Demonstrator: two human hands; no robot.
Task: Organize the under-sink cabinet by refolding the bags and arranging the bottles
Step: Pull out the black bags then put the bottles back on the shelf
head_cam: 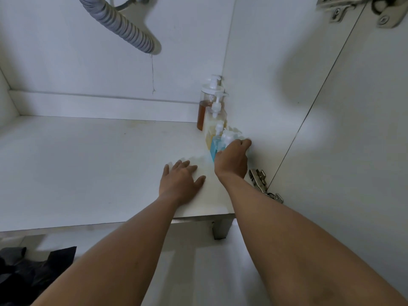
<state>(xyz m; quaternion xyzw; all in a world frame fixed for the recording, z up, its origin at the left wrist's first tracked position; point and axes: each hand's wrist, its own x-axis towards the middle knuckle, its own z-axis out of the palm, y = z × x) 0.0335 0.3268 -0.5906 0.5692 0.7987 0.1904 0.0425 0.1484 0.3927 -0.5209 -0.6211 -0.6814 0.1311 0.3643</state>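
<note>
Several bottles stand in a row along the right wall [254, 85] of the cabinet, running from the back corner towards the front. At the back is a clear amber bottle [202, 115] with a white pump. Just in front of it, touching or nearly so, is a cream bottle [212, 121], then a small yellow bottle [209, 140], and nearest the front a blue bottle [213, 149]. White pump heads crowd together above the last two, and I cannot tell exactly how many bottles stand there.

The right hand [231, 160] reaches in along the wall and grips the blue bottle. Its thumb lies against the bottle's side and its fingers curl over the top around the pump heads. The left hand [180, 182] lies flat on the cabinet floor [88, 162] just left of the blue bottle, palm down, with its fingers straight and slightly spread, holding nothing.

A grey ribbed hose [123, 25] hangs from the top and ends against the back wall. The door [364, 140] stands open on the right, with one hinge [263, 184] near the right wrist and another hinge [353, 9] at the upper corner. A crumpled black bag [33, 274] lies on the room floor at the lower left, outside the cabinet.
</note>
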